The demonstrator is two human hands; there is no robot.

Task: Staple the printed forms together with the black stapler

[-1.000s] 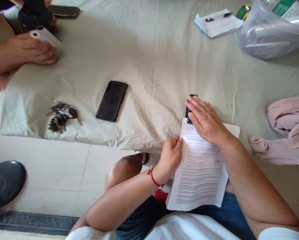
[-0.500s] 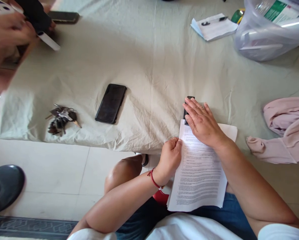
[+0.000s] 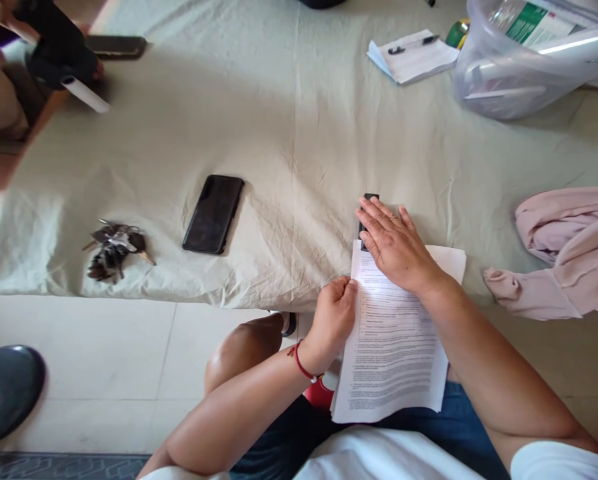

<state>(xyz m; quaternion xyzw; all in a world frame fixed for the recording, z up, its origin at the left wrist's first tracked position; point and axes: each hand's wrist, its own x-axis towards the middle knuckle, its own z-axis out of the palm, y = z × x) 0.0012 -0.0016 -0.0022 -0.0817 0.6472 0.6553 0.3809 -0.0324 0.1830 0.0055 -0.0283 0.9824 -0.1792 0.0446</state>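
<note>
Very little has changed over the last second: both hands keep their places, and the paper stack and the black tool, apparently a stapler, hold the same relation to them. The whole view has slid slightly, which looks like head movement. The work seems to be at a steady press, the sheets kept in line; whether a staple has gone in cannot be seen. Far to the left of the hands, a co-worker's hand that lay by the table edge has gone from there.

The right hand is spread flat, covering most of the stapler at the stack's upper left corner. The left hand pinches the stack's left edge between thumb and curled fingers, just below the stapler. The stack's lower end hangs past the table edge, over the lap.

The stapler is narrow, straight-sided and dark. The paper is thin, white, densely printed, its bottom edges slightly fanned. Under the hands, the table wears a soft, creased, greenish cloth. Left of the left hand lie a slick black phone and jumbled metal keys; right of the right hand, a limp pink garment.
</note>
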